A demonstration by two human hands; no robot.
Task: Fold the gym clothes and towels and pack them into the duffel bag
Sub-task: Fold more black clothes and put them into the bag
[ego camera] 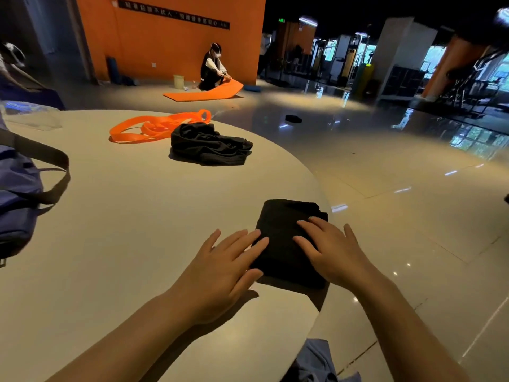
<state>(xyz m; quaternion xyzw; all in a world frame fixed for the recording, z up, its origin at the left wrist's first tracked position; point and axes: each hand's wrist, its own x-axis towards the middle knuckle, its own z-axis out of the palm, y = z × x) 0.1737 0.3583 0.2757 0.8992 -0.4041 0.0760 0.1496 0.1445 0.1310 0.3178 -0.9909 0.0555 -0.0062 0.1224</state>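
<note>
Two bare forearms reach in from the bottom edge; the left hand (228,260) and right hand (330,249) lie flat on a folded black garment (283,244) at the near right rim of the round pale counter (124,244); the fingers (308,226) are straight and slightly spread, released rather than clenched, gripping nothing, only pressing the cloth; the left fingers overlap its left edge, the right hand covers its right half. The step in hand looks like flattening the fold; done well, both palms would smooth outward so the layers stay square and no corner slips over the rim. A crumpled black garment (209,144) waits farther back beside orange bands (154,128); the blue duffel bag (19,194) sits at the counter's left edge, well apart from the hands.
</note>
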